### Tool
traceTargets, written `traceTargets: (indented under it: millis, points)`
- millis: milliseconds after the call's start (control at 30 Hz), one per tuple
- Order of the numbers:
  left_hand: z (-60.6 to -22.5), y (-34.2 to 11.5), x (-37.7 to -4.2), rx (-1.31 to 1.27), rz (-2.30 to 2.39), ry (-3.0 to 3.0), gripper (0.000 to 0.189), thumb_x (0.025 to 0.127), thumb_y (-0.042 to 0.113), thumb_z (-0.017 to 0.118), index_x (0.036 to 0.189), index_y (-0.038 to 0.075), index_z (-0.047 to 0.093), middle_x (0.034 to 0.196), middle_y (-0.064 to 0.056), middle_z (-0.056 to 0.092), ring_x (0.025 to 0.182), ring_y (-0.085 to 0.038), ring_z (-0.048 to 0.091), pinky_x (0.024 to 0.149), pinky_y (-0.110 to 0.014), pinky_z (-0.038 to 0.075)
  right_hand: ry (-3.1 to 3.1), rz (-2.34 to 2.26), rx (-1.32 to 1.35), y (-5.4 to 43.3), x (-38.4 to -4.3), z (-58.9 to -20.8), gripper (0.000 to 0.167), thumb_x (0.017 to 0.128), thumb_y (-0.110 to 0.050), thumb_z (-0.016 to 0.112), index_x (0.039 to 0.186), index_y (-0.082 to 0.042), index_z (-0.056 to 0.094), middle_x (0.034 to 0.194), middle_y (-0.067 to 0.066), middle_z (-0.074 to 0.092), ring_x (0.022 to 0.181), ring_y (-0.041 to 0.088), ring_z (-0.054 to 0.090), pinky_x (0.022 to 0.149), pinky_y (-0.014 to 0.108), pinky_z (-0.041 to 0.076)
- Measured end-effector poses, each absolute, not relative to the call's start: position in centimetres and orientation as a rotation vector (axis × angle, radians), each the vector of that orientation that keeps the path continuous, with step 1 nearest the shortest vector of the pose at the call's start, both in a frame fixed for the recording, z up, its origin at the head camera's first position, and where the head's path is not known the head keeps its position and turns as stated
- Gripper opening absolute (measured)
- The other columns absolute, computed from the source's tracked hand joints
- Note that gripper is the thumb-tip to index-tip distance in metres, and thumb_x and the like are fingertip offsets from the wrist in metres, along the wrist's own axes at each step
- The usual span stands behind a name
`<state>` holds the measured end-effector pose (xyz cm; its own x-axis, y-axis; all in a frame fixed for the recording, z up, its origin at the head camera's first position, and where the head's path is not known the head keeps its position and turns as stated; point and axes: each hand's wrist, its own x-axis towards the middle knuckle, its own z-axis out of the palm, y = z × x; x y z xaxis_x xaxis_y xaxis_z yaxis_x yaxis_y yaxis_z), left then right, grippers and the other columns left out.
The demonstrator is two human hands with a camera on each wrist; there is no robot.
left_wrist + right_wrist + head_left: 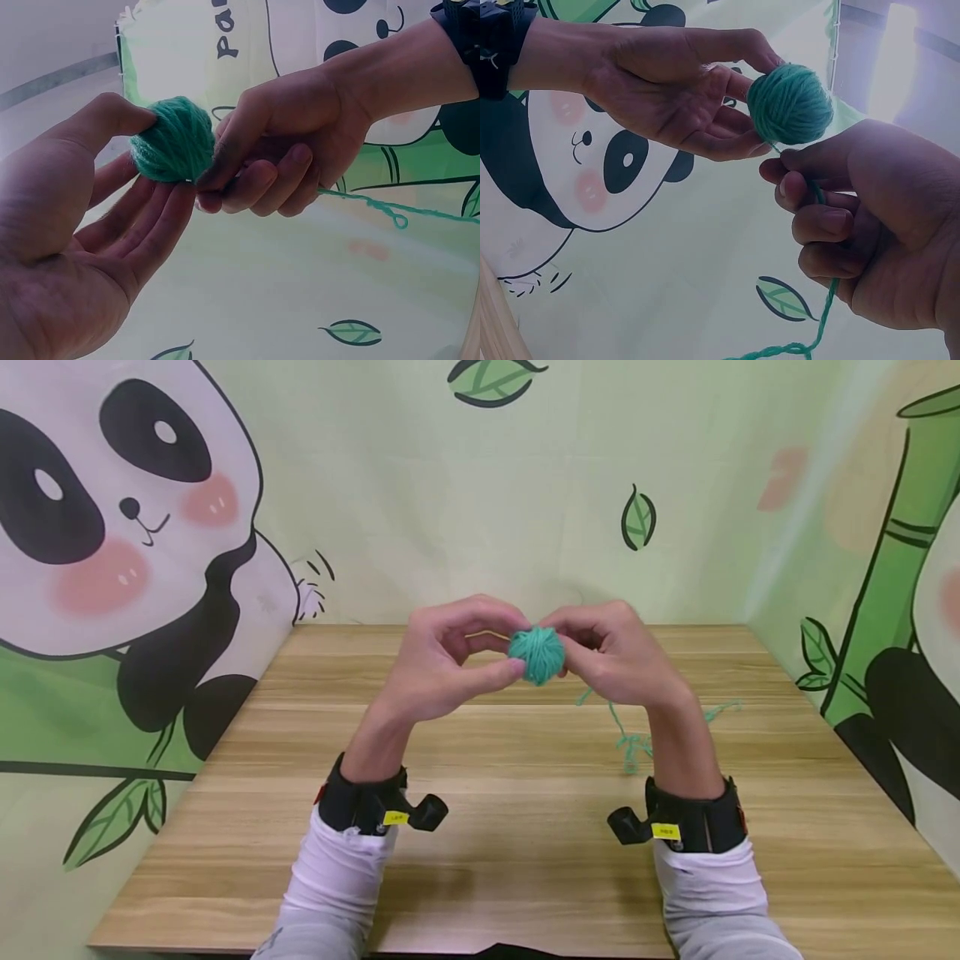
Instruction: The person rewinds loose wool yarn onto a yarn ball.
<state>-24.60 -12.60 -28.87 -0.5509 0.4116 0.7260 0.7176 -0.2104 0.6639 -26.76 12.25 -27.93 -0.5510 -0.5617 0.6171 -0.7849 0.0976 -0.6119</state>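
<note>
A small ball of teal yarn [537,655] is held up above the table between both hands. My left hand [444,653] grips it from the left, thumb on the near side and fingers behind, as the left wrist view shows with the ball [174,140]. On the right, my right hand [622,652] pinches the strand close to the ball, its other fingers curled round the yarn. In the right wrist view the strand [826,307] runs down out of that hand. Loose, tangled yarn [632,752] lies on the table below the right hand.
The wooden table [525,860] reaches back to a wall covering [570,510] printed with pandas, bamboo and leaves. Another bit of yarn [722,710] shows to the right of the right wrist. Both wrists wear black camera bands [693,818].
</note>
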Motion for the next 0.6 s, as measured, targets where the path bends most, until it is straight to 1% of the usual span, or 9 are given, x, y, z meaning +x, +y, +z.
traceTargets:
  millis: [100,267,333,400,467,600]
  points:
    - [-28.83,-12.65,-24.56,-1.335,-1.801,-1.817,0.036,0.086,-0.019,0.080,0.121,-0.019,0.072,0.116,0.001,0.079,0.105,-0.016,0.077,0.097,-0.043,0.074,-2.142,1.445,1.340,12.23,-26.75,-27.95,0.023,0.107,0.006,0.063,0.106,0.001,0.085,0.079,-0.008,0.073,0.057,0.011,0.054,0.057,0.019,0.054]
    - [-28.72,-12.86,-24.43,-1.350,-1.747,-1.851,0.036,0.085,-0.019,0.081,0.120,-0.017,0.073,0.115,-0.024,0.077,0.106,-0.016,0.078,0.098,-0.040,0.073,-2.130,1.476,1.329,12.23,-26.85,-28.09,0.018,0.107,0.007,0.065,0.104,0.004,0.082,0.078,-0.007,0.072,0.057,0.010,0.053,0.056,0.019,0.053]
    - [-28.66,-12.91,-24.36,-1.368,-1.742,-1.865,0.036,0.085,-0.019,0.081,0.120,-0.017,0.074,0.116,-0.031,0.075,0.106,-0.016,0.078,0.099,-0.039,0.073,-2.118,1.492,1.331,12.23,-26.86,-28.13,0.017,0.107,0.008,0.065,0.102,0.004,0.081,0.076,-0.006,0.070,0.056,0.010,0.052,0.054,0.018,0.051]
    - [-28.59,-12.95,-24.31,-1.384,-1.745,-1.881,0.035,0.086,-0.018,0.081,0.120,-0.016,0.074,0.117,-0.033,0.075,0.106,-0.017,0.078,0.099,-0.039,0.073,-2.103,1.511,1.332,12.21,-26.82,-28.13,0.016,0.107,0.008,0.066,0.101,0.004,0.080,0.074,-0.004,0.067,0.055,0.010,0.049,0.052,0.019,0.048]
    - [-28.53,-12.97,-24.31,-1.397,-1.741,-1.896,0.034,0.087,-0.016,0.081,0.120,-0.015,0.075,0.118,-0.033,0.076,0.106,-0.018,0.078,0.100,-0.040,0.072,-2.090,1.531,1.329,12.20,-26.78,-28.12,0.017,0.107,0.007,0.066,0.099,0.004,0.080,0.072,-0.003,0.065,0.055,0.010,0.048,0.050,0.019,0.045]
    - [-28.48,-12.98,-24.38,-1.406,-1.721,-1.917,0.034,0.088,-0.014,0.081,0.121,-0.013,0.076,0.118,-0.030,0.077,0.106,-0.019,0.078,0.101,-0.041,0.072,-2.075,1.557,1.320,12.21,-26.72,-28.10,0.018,0.108,0.007,0.065,0.097,0.004,0.079,0.070,-0.001,0.063,0.055,0.009,0.048,0.050,0.019,0.044]
